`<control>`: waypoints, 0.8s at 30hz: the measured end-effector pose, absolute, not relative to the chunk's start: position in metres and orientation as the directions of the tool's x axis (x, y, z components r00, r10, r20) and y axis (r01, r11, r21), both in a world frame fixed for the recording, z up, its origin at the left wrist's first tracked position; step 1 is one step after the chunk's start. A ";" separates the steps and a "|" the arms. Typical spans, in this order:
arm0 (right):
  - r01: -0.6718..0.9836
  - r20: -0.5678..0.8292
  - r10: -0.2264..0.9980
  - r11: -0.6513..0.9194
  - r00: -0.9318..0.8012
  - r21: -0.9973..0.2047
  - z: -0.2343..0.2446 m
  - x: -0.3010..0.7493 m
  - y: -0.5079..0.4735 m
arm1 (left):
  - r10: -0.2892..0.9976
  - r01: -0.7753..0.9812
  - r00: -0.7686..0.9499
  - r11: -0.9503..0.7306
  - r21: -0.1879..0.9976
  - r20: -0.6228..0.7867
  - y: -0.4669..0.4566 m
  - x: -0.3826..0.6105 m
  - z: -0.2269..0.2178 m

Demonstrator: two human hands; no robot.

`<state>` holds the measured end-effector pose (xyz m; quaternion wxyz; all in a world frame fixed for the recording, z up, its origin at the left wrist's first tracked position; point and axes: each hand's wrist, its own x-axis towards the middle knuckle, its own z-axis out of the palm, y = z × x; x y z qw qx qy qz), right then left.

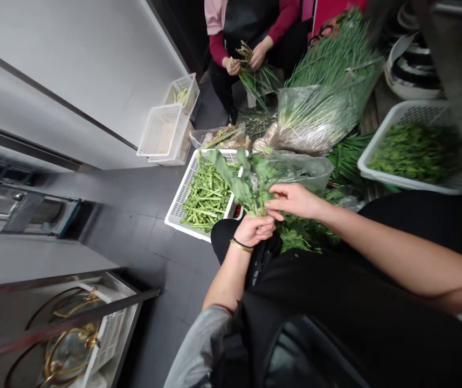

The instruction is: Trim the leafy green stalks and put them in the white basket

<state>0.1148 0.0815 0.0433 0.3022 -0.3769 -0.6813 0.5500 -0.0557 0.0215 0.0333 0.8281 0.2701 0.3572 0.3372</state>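
My left hand (256, 230) is closed around the lower end of a leafy green stalk (243, 186), whose broad leaves stand up and lean left. From the right, my right hand (293, 200) grips the same stalk just above, its fingers bent against the stem. Left of my hands, a white slotted basket (179, 207) holds cut green stems (204, 196). More loose leafy greens (295, 234) lie below my right hand, beside my knee. A clear plastic bag (305, 168) rests just behind the hands.
Across from me, a co-worker's hands (247, 59) hold scallions. A large bagged bundle of scallions (315, 108) lies at the centre right. A white basket of chopped greens (376, 156) stands right. White bins (161, 132) line the wall; a metal rack (133, 302) is lower left.
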 end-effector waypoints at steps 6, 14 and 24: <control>0.073 0.028 0.958 0.051 -0.286 -0.996 0.047 0.131 0.067 | 0.824 -0.489 0.314 0.566 0.664 -0.471 0.026 -0.035 0.029; 0.537 -0.191 0.779 0.212 -0.598 -0.816 0.020 0.196 0.058 | 0.858 -0.267 0.087 0.510 0.818 -0.506 0.018 -0.023 0.014; 0.218 0.217 0.854 0.352 -0.472 -0.910 0.029 0.123 0.046 | 0.903 -0.501 -0.014 0.366 0.784 -0.430 0.014 -0.006 0.024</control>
